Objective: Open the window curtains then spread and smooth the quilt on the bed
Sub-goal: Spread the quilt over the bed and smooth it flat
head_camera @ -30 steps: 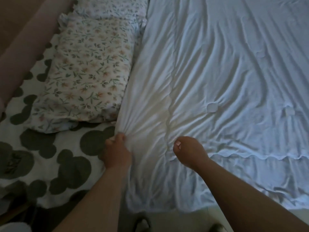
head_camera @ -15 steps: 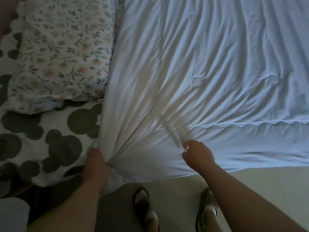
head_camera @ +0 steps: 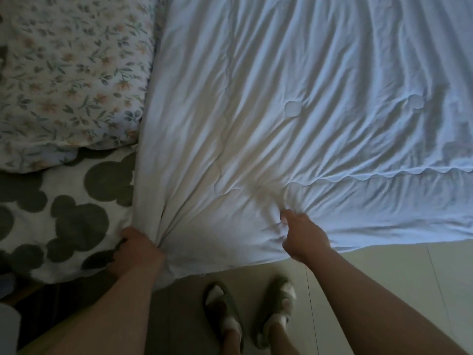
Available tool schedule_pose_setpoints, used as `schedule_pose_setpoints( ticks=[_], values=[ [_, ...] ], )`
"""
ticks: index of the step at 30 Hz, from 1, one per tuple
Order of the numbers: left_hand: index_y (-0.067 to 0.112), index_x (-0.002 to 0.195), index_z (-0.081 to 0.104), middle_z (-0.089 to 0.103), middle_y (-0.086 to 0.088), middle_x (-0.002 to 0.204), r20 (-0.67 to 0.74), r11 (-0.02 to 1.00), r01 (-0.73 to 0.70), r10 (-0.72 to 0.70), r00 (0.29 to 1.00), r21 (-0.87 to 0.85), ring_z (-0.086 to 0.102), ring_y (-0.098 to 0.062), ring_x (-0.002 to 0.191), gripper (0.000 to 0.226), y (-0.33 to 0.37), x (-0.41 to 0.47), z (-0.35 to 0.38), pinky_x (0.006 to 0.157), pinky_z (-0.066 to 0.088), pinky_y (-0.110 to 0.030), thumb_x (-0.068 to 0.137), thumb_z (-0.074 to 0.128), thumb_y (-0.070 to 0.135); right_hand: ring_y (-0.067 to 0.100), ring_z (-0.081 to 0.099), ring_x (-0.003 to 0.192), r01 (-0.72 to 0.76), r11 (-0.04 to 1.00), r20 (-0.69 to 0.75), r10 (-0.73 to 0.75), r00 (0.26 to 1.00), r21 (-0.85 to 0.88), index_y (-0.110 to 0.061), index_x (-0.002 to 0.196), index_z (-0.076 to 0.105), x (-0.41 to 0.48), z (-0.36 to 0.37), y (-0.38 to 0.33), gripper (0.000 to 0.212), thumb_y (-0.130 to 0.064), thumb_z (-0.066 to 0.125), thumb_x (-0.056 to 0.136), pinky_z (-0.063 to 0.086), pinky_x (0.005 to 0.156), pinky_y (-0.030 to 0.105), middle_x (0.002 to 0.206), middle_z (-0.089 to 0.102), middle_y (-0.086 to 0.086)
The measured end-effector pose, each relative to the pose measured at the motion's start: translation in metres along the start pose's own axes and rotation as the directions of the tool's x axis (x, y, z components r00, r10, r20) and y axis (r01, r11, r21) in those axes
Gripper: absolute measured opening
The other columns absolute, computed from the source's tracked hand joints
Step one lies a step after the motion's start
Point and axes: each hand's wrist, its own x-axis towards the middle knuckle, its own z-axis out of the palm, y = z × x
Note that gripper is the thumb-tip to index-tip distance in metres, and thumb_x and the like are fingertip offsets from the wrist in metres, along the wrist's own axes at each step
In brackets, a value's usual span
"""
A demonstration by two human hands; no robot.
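Observation:
A white quilt lies wrinkled across the bed and hangs over its near edge. My left hand grips the quilt's near left corner, with the cloth bunched into folds at my fingers. My right hand pinches a fold of the quilt close to its near edge, and creases fan out from that pinch. Both arms reach in from the bottom of the view. No window or curtains are in view.
A floral pillow lies at the upper left on a white sheet with dark green blotches. Below the bed edge is pale floor, where my two feet in slippers stand.
Both hands have drawn the quilt toward me, down to the bed's near edge. The camera has tilted down, so the floor and my feet show now.

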Motion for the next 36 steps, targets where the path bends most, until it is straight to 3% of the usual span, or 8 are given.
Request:
schedule_pose_setpoints(
  ticks=[3,6,9,14,18,23,29,36],
  values=[
    [0.004,0.146,0.008,0.028,-0.022,0.146,-0.124,0.996,0.040,-0.030,0.992,0.078,0.032,-0.040,0.131,0.112,0.024,-0.015,-0.015,0.108,0.030,-0.054,0.067,0.078,0.042,0.023,0.059,0.100,0.028,0.998,-0.073,-0.024,0.997,0.055,-0.025,0.125,0.047,0.016,-0.028,-0.008,0.039,-0.007,0.045,0.090,0.044,0.081,0.029,0.120,0.051,0.004],
    [0.008,0.146,0.006,0.026,-0.020,0.145,-0.260,0.998,-0.019,0.033,0.965,0.056,0.028,-0.039,0.132,0.098,0.052,-0.019,-0.031,0.109,0.026,-0.052,0.075,0.066,0.039,0.024,0.058,0.104,0.101,0.992,-0.121,-0.092,0.988,0.077,-0.023,0.127,0.048,0.028,-0.056,-0.022,0.040,-0.007,0.040,0.091,0.046,0.086,0.032,0.120,0.051,0.006],
    [0.007,0.146,0.012,0.027,-0.019,0.144,-0.306,0.994,-0.084,0.101,0.947,0.069,0.030,-0.037,0.133,0.084,0.093,-0.024,-0.058,0.108,0.028,-0.048,0.082,0.058,0.036,0.023,0.058,0.101,0.195,0.979,-0.176,-0.182,0.967,0.056,-0.022,0.129,0.046,0.039,-0.087,-0.036,0.040,-0.008,0.042,0.092,0.043,0.080,0.029,0.120,0.051,0.006],
    [0.003,0.146,0.012,0.028,-0.019,0.147,-0.326,0.974,-0.214,0.227,0.918,0.076,0.032,-0.035,0.133,0.081,0.164,-0.021,-0.112,0.107,0.032,-0.045,0.086,0.056,0.037,0.023,0.057,0.104,0.282,0.959,-0.238,-0.268,0.934,0.026,-0.023,0.133,0.044,0.072,-0.142,-0.068,0.043,-0.009,0.042,0.092,0.042,0.081,0.029,0.122,0.051,0.006],
    [0.003,0.140,0.026,0.038,-0.017,0.139,-0.355,0.953,-0.299,0.298,0.886,0.052,0.041,-0.034,0.123,0.063,0.207,0.006,-0.156,0.099,0.039,-0.044,0.088,0.051,0.029,0.022,0.059,0.100,0.309,0.951,-0.253,-0.294,0.922,0.019,-0.024,0.135,0.043,0.105,-0.178,-0.105,0.044,-0.009,0.042,0.093,0.045,0.080,0.030,0.124,0.051,0.005],
    [0.005,0.137,0.035,0.046,-0.015,0.135,-0.359,0.883,-0.423,0.334,0.871,-0.205,0.047,-0.032,0.121,0.050,0.266,0.076,-0.221,0.096,0.041,-0.040,0.091,0.046,0.018,0.025,0.059,0.107,0.319,0.947,-0.300,-0.291,0.909,0.047,-0.024,0.134,0.046,0.169,-0.230,-0.174,0.044,-0.009,0.043,0.093,0.048,0.086,0.032,0.127,0.051,0.006],
    [0.003,0.134,0.042,0.046,-0.012,0.136,-0.301,0.816,-0.453,0.359,0.884,-0.359,0.049,-0.025,0.113,0.039,0.325,0.150,-0.280,0.082,0.036,-0.027,0.097,0.044,0.014,0.024,0.059,0.106,0.309,0.944,-0.337,-0.256,0.906,0.114,-0.025,0.134,0.047,0.250,-0.277,-0.248,0.046,-0.007,0.043,0.092,0.051,0.087,0.036,0.127,0.053,0.005],
    [-0.004,0.121,0.052,0.057,-0.020,0.120,-0.260,0.812,-0.466,0.394,0.882,-0.352,0.056,-0.035,0.109,0.031,0.397,0.227,-0.302,0.076,0.039,-0.032,0.095,0.045,0.014,0.024,0.057,0.107,0.308,0.948,-0.354,-0.263,0.897,0.077,-0.024,0.135,0.046,0.332,-0.304,-0.287,0.044,-0.010,0.044,0.093,0.042,0.080,0.028,0.125,0.052,0.005]
  ],
)
